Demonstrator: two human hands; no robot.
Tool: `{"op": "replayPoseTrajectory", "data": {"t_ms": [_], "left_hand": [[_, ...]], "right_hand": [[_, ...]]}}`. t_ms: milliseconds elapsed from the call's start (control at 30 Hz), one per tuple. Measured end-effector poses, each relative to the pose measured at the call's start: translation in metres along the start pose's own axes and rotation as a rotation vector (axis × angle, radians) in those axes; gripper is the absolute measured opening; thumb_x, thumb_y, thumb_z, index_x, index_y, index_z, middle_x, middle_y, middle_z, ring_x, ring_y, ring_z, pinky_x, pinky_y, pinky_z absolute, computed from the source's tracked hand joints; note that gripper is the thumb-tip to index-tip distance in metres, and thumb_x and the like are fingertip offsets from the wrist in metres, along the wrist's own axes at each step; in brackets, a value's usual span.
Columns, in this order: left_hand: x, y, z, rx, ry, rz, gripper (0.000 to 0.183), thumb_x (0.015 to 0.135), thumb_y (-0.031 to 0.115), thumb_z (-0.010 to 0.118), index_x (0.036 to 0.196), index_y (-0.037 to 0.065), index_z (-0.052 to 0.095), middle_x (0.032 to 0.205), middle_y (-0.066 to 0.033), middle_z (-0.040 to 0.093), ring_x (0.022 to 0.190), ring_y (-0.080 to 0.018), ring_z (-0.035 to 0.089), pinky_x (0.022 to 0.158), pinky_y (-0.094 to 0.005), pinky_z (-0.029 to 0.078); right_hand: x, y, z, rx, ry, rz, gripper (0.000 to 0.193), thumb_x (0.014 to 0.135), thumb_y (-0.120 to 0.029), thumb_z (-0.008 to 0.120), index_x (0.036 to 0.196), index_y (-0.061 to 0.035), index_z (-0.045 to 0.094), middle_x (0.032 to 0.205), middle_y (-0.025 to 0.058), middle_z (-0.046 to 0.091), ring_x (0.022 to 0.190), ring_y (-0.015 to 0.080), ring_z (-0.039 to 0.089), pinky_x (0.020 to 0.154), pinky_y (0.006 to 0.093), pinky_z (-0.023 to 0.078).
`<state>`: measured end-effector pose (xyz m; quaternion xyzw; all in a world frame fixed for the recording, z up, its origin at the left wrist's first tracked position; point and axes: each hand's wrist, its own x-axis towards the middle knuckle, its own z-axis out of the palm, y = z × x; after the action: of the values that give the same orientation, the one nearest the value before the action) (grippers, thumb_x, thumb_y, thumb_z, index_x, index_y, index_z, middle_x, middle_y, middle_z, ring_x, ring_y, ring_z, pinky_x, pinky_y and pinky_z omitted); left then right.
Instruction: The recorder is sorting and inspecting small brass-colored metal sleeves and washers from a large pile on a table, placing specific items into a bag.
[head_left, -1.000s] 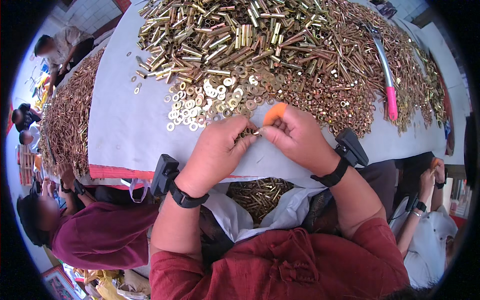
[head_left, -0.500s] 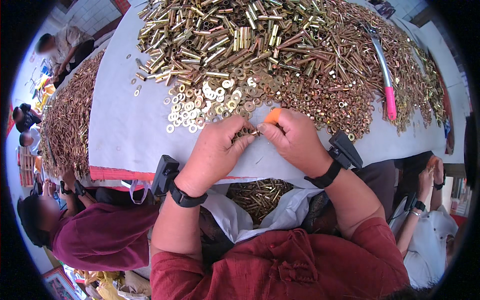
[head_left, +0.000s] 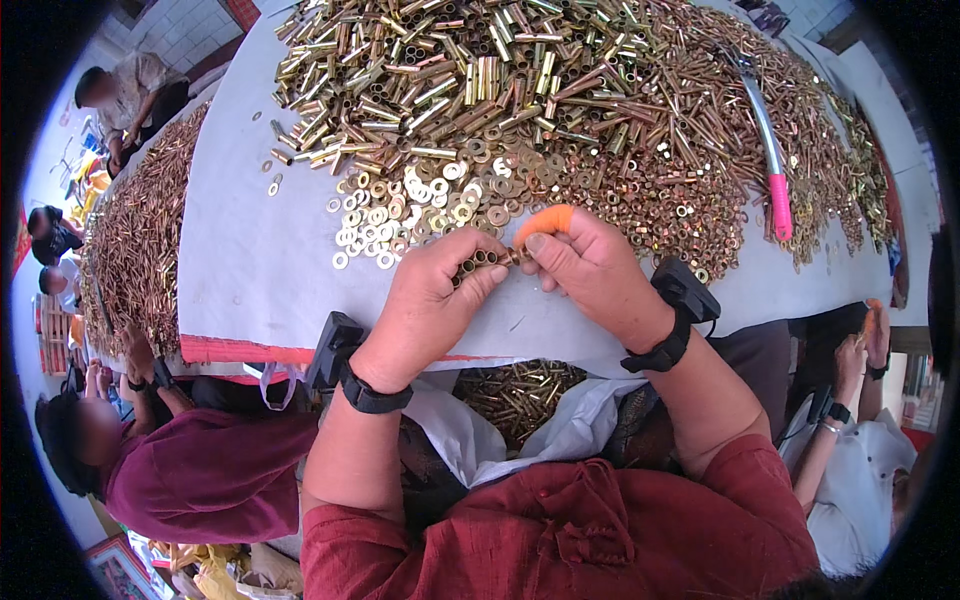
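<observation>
My left hand (head_left: 432,290) is closed round several short brass-coloured metal sleeves (head_left: 478,262), their round open ends showing between thumb and fingers. Right beside it, my right hand (head_left: 600,268) pinches at the end of the bunch, thumb against forefinger. An orange cover (head_left: 545,222) wraps that forefinger. Whatever small part lies in the pinch is mostly hidden. Both hands are over the grey tabletop (head_left: 270,270), just in front of flat washers (head_left: 385,215) and a heap of small nuts (head_left: 665,215).
Behind lies a big pile of metal sleeves (head_left: 430,80), with thin bolts (head_left: 690,90) to its right. A long metal tool with a pink handle (head_left: 780,205) rests on the right. Finished-looking metal pieces (head_left: 525,395) fill a white sack at my lap. Co-workers sit left and right.
My right forefinger has curled left over the sleeve ends, and the right wrist has shifted slightly right. The left hand has turned a little, showing more of the sleeves' open ends.
</observation>
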<state>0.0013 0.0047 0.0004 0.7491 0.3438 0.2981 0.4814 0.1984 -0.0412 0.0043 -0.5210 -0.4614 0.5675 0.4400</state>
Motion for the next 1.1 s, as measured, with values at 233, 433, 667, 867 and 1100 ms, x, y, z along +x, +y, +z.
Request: {"op": "replayPoseTrajectory", "data": {"t_ms": [233,433,667,867,1100], "left_hand": [[0.0,0.002,-0.001,-0.038,-0.005,-0.035,0.015,0.088,0.005,0.067,0.101,0.002,0.062,0.089,-0.012,0.067,0.08,-0.0223,0.064,0.074,-0.0313,0.05],[0.001,0.002,-0.002,0.07,-0.031,0.017,0.015,0.086,0.006,0.068,0.099,0.002,0.062,0.087,-0.0145,0.066,0.078,-0.0275,0.065,0.072,-0.0333,0.051],[0.002,0.006,0.001,0.129,-0.026,0.049,0.015,0.086,0.007,0.069,0.098,0.001,0.062,0.086,-0.016,0.066,0.078,-0.0309,0.065,0.071,-0.0346,0.051],[0.0,0.0,-0.001,0.048,-0.017,-0.035,0.013,0.092,0.008,0.066,0.102,0.001,0.062,0.085,-0.0052,0.065,0.078,-0.0115,0.059,0.073,-0.0268,0.049],[0.0,0.003,-0.001,0.02,0.007,-0.105,0.012,0.094,0.01,0.064,0.102,0.002,0.061,0.083,-0.0011,0.063,0.078,-0.0086,0.057,0.073,-0.0248,0.048]], "right_hand": [[-0.005,-0.003,0.003,0.013,0.023,-0.058,0.016,0.095,-0.012,0.059,0.107,-0.0027,0.063,0.087,0.0019,0.065,0.075,0.0075,0.059,0.065,0.0239,0.049],[-0.006,-0.011,-0.002,-0.675,0.084,-0.428,0.017,0.087,-0.016,0.067,0.097,-0.0028,0.064,0.083,0.0148,0.065,0.07,0.0294,0.064,0.064,0.0382,0.05],[-0.005,0.0,-0.003,-0.8,0.138,-0.407,0.024,0.089,-0.026,0.067,0.092,-0.0021,0.064,0.081,0.0165,0.065,0.07,0.0361,0.063,0.061,0.0436,0.049],[0.0,0.009,-0.003,-0.354,0.131,-0.265,0.024,0.094,-0.024,0.063,0.097,-0.0009,0.065,0.075,0.0108,0.064,0.067,0.021,0.062,0.063,0.0337,0.049],[0.004,0.011,-0.004,-0.342,0.104,-0.283,0.024,0.097,-0.024,0.06,0.102,-0.0008,0.064,0.078,0.0079,0.064,0.072,0.0144,0.061,0.067,0.0298,0.049]]}}
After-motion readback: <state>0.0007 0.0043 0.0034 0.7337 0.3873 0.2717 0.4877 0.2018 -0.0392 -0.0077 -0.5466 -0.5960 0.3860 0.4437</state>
